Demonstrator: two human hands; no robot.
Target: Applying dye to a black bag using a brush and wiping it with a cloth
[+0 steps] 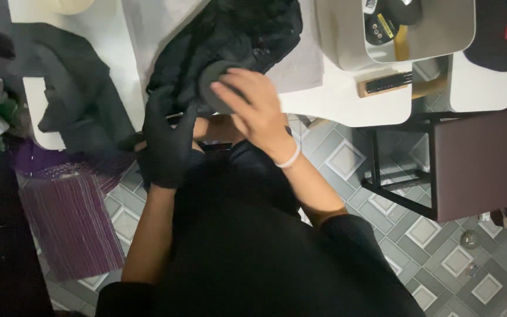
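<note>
The crumpled black fabric garment [230, 35] lies on the white tabletop [347, 103], its lower edge hanging over the tabletop's near rim; every place here is told from that garment. The left hand [168, 138], in a black glove, sits at the garment's lower left edge, its fingers [156, 108] curled up into the dark cloth and seemingly gripping a fold, though black on black hides just how tightly. The bare right hand [259, 108], with a white band [290, 158] at the wrist, rests against the garment's lower middle; its fingers [230, 91] are pressed together and curved over a round dark grey pad [212, 79], which lies flat against the cloth and touches both garment and fingertips. To the right of the garment stands a grey rectangular bin [347, 35]; below that bin, a wooden-handled brush with black bristles [385, 83] lies on the tabletop, well apart from the garment. To the left of the garment, a second dark grey piece of clothing [71, 88] is spread out.
</note>
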